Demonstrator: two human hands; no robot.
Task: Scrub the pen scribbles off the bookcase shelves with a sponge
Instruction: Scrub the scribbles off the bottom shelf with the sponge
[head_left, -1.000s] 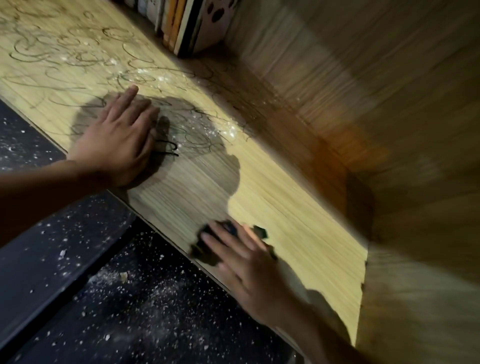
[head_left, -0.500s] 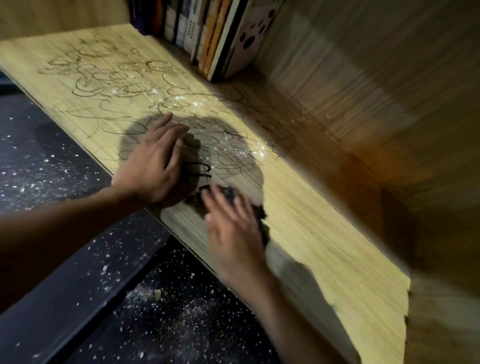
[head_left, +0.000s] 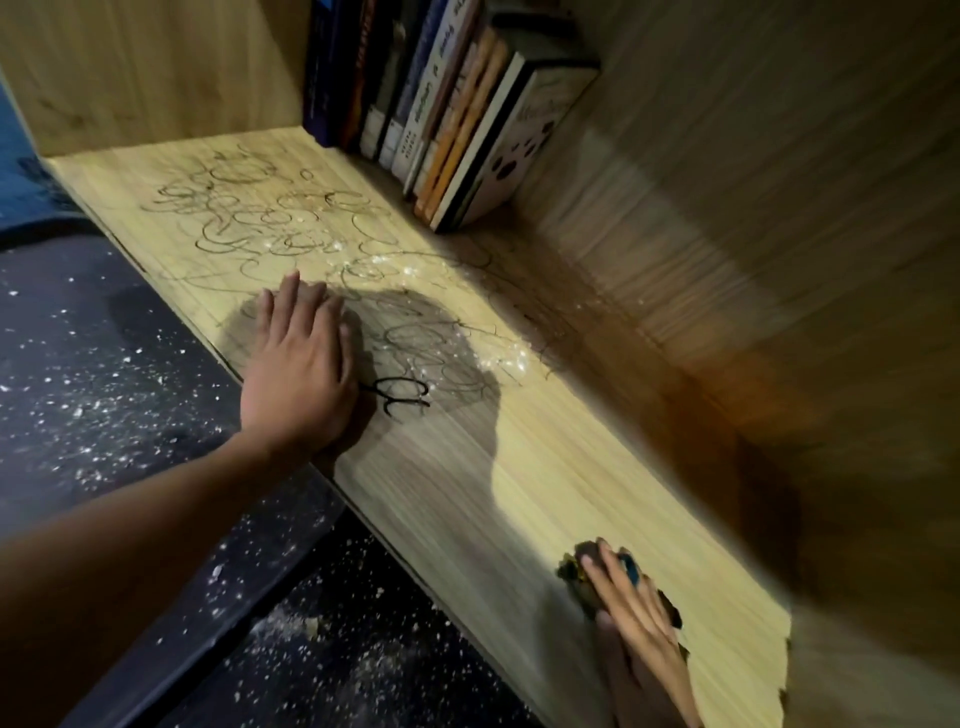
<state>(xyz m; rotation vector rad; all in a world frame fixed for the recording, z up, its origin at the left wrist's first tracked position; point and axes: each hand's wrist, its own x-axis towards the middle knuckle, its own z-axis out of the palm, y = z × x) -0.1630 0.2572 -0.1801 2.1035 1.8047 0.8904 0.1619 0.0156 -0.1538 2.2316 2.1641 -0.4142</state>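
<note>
A light wooden shelf (head_left: 545, 499) runs from upper left to lower right. Pen scribbles (head_left: 291, 223) cover its far half, with one bold dark loop (head_left: 402, 397) near the middle. My left hand (head_left: 301, 374) lies flat on the shelf beside that loop, fingers straight. Down at the near right end, my right hand (head_left: 636, 618) presses a dark sponge (head_left: 579, 569) against the wood with straight fingers; most of the sponge is hidden under the hand.
A row of books (head_left: 441, 114) leans in the back corner against the bookcase's back wall (head_left: 753, 234). White crumbs (head_left: 498, 358) dot the scribbled area. Below the shelf edge lies a dark speckled floor (head_left: 130, 395) strewn with white bits.
My right hand has slid the sponge from beside the left hand back along the shelf to its near right end. The left hand has stayed flat in place.
</note>
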